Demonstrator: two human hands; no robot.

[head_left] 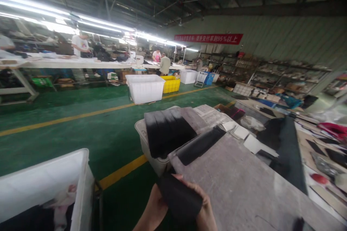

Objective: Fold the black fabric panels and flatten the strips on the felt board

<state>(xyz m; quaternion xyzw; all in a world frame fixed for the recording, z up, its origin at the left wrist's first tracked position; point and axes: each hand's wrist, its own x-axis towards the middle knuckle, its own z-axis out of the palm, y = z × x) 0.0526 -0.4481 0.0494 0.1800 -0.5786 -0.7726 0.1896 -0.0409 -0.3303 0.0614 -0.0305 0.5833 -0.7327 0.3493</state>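
A curved piece of black sheet material (180,200) is held between my two hands at the bottom middle of the view. My left hand (158,202) grips its left side, with some fingers hidden behind it. On the upper right edge, my right hand (200,195) has its fingers wrapped over the piece. Just beyond is the corner of a grey worktable (233,173), where a black strip (202,144) lies along the far edge. Several black sheets (168,128) overlap on top of a white bin (141,130) behind it.
A white bin (84,173) with dark material inside stands at lower left. Farther off are another white bin (146,88) and a yellow crate (171,83). White pieces (252,142) and black material lie on the table's right. People work at a long bench (67,63).
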